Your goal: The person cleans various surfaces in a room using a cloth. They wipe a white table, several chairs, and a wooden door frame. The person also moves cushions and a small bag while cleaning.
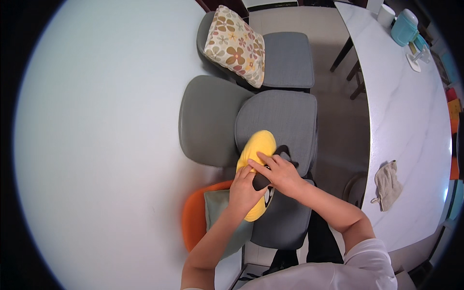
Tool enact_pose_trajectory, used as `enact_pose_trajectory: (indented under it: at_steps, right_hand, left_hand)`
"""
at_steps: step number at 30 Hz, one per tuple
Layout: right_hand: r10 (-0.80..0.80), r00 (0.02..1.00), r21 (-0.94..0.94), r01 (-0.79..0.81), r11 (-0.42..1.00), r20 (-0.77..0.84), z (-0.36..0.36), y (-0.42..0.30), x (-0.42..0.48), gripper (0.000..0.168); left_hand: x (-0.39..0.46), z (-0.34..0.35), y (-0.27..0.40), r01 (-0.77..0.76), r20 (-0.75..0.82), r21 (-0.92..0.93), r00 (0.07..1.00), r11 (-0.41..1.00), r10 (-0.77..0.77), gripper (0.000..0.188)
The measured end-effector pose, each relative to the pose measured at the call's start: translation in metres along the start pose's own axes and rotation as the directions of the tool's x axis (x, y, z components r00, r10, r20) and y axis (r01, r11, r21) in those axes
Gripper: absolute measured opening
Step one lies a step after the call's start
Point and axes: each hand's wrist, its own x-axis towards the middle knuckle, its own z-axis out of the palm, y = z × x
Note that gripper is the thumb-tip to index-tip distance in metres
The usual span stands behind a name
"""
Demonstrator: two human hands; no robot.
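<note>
A yellow plush cushion (259, 143) with black and white face features and dark brown parts lies under both my hands, over the grey chair seats. My left hand (244, 188) grips its near-left side, thumb beside a dark brown patch (260, 182). From the right, my right hand (284, 174) holds it too, fingers laid across its top and touching the left fingers. A dark brown piece (284, 151) sticks out past the right hand. Part of the cushion's face is covered by my hands.
An orange chair back (192, 217) with a pale green cushion (217, 206) stands nearest. Beyond are a grey chair (279, 116) and another holding a floral pillow (235, 47). On the right, a white marble-patterned table (402, 119) carries a beige cloth (388, 186) and a turquoise jug (404, 29).
</note>
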Motion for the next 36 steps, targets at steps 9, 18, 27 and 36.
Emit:
enact_pose_trajectory:
  at_steps: [9,18,27,36]
  right_hand:
    - [0.431,0.875,0.311,-0.356,0.881,-0.22,0.021,0.022,-0.037,0.036]
    - [0.843,0.536,0.665,-0.647,0.373,0.049,0.048,0.081,-0.11,0.026]
    - [0.669,0.198,0.605,-0.653,-0.455,0.716,0.159,0.077,-0.139,0.05]
    - [0.696,0.12,0.617,-0.583,-0.528,0.708,0.143,0.102,-0.201,0.041]
  left_hand:
    - [0.016,0.012,-0.013,0.027,0.185,-0.179,0.983,0.984,0.007,0.071]
    - [0.045,0.08,-0.076,0.248,0.2,-0.406,0.963,0.88,-0.18,0.04]
    - [0.005,0.197,-0.064,0.777,0.144,-0.555,0.443,0.299,-0.885,0.12]
    - [-0.047,0.185,-0.113,0.378,0.155,-0.897,0.755,0.229,-0.637,0.072]
